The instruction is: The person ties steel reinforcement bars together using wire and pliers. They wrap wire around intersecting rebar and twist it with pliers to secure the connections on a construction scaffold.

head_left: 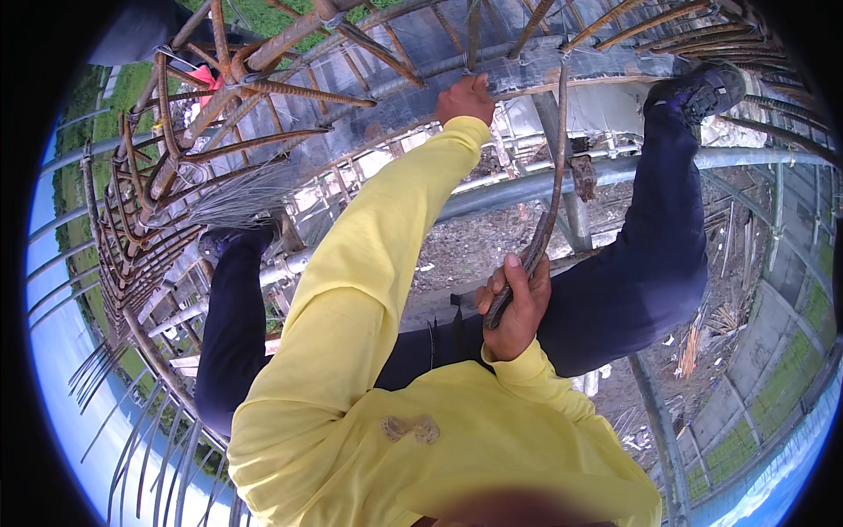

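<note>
My left hand [465, 100] is a fist at the edge of a dark formwork panel [395, 109], beside the foot of a rusty bar with tie wire. What lies inside its fingers is hidden. My right hand [517, 303], in front of my waist, is closed around the near end of a long, curved ribbed steel bar [560, 145]. A second bar end lies alongside it just above my fingers. The bar's far end reaches the formwork, where thin wire shows on it. A bundle of tie wire [240, 197] lies by my left foot.
A rusty rebar cage [197, 132] rises at the left, and more bars [711, 43] jut in at the upper right. My feet are spread on either side. Scaffold pipes [527, 188] cross below me, high above ground with debris. A dark-clothed part of a person [141, 33] shows at the upper left.
</note>
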A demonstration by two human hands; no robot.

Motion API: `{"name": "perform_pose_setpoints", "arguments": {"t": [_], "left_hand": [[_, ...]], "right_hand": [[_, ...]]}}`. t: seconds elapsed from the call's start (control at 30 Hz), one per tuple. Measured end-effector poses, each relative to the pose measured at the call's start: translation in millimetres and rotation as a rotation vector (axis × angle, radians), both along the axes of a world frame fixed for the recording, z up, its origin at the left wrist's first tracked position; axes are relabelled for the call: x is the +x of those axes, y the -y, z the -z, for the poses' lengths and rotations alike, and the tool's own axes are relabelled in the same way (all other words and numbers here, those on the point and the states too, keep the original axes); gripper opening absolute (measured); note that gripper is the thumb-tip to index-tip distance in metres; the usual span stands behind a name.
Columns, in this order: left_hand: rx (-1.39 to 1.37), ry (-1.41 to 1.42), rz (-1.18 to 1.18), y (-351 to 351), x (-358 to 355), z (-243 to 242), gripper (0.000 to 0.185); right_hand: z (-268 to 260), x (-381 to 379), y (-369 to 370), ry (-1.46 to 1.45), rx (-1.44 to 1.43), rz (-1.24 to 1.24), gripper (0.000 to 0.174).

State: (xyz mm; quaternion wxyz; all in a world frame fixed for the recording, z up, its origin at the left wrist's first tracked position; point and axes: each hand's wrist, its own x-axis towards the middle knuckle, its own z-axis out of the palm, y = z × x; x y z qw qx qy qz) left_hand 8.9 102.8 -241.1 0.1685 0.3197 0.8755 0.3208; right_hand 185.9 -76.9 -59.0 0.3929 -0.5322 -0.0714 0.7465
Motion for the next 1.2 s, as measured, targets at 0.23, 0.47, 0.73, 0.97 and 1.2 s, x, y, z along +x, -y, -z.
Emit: {"name": "perform_pose_setpoints", "arguments": {"t": [0.23,0.47,0.73,0.97,1.2], "left_hand": [[-0.071,0.05,0.011,-2,-1,-1,0.038],[-0.002,0.61,0.355,70,-44,1,0.029],[-0.583,0.835,0.664,277,-211,-124,0.016],[-0.478,0.348,0.054,374,-317,-212,0.029],[0.251,0.078,-0.01,374,-314,-185,0.026]], "right_hand": [[4,5,5,-0.002,0.069,0.008,0.026],[2,-4,12,0.068,0.189,0.022,0.029],[-1,-12,45,0.24,0.906,-0.032,0.035],[-7,-16,37,-0.031,0.9,-0.344,0.014],[-39,-21,2,0.027,1.102,-0.544,0.015]]}}
